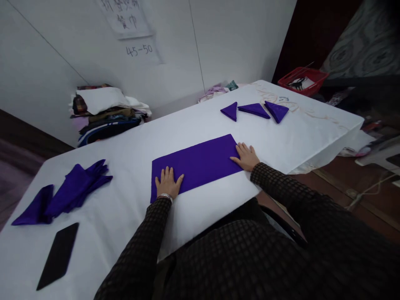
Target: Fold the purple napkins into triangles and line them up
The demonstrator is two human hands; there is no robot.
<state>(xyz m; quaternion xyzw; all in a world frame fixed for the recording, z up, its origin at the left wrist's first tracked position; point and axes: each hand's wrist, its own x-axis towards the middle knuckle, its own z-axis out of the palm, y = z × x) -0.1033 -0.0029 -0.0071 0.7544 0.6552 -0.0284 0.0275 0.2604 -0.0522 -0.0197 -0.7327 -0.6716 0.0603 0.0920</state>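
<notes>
A purple cloth napkin (pixel 201 160), folded into a long rectangle, lies flat in front of me. My left hand (pixel 168 182) rests on its left end with fingers spread. On the right end lies my right hand (pixel 245 156), palm down, its fingers also apart and partly over the cloth's edge. Both hands press lightly on the surface and grip nothing. Toward the back right are three purple napkins folded into triangles: a left one (pixel 230 111), a middle one (pixel 254 110) and a right one (pixel 276 111). Loose purple napkins (pixel 75 187) are bunched at the left.
A white cloth covers the table (pixel 125 233). A black flat slab (pixel 58 255) lies at front left. Behind the table stands a pile of folded clothes (pixel 109 110). A red basket (pixel 303 81) is beyond the far right corner. Handwritten paper signs (pixel 137 48) hang on the wall.
</notes>
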